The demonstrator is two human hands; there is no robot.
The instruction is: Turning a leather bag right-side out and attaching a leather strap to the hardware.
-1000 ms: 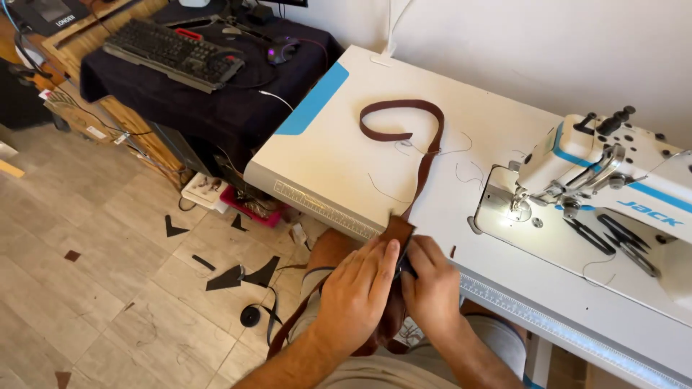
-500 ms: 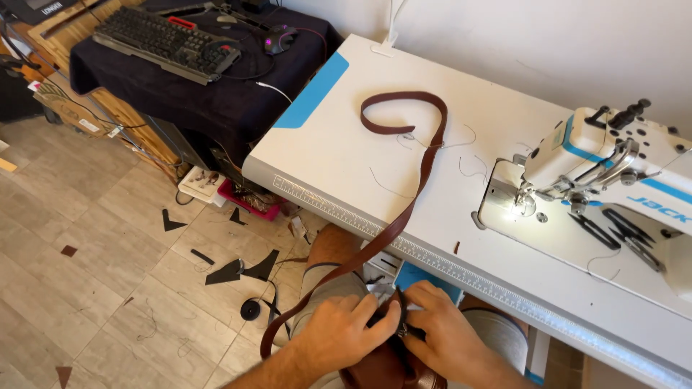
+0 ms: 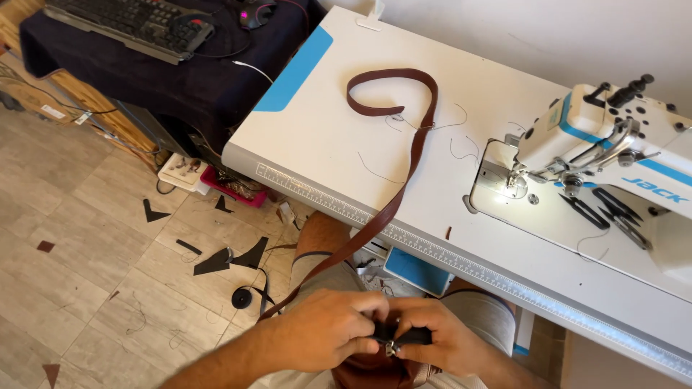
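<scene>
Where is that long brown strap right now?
In the head view, the brown strap curls on the white table left of the sewing machine, then hangs over the front edge down toward the left hand.

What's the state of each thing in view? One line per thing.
Left hand: pinching the zipper.
Right hand: gripping the zipper from the other side.
Zipper: dark, held between both hands over the lap.
Brown piece: on the lap under the hands, mostly hidden.
Strap: curled on the table, its other end hanging off the front edge.
Sewing machine: lamp on, nothing under the needle.
Table: loose threads on it.
Scraps: scattered on the floor.
</scene>
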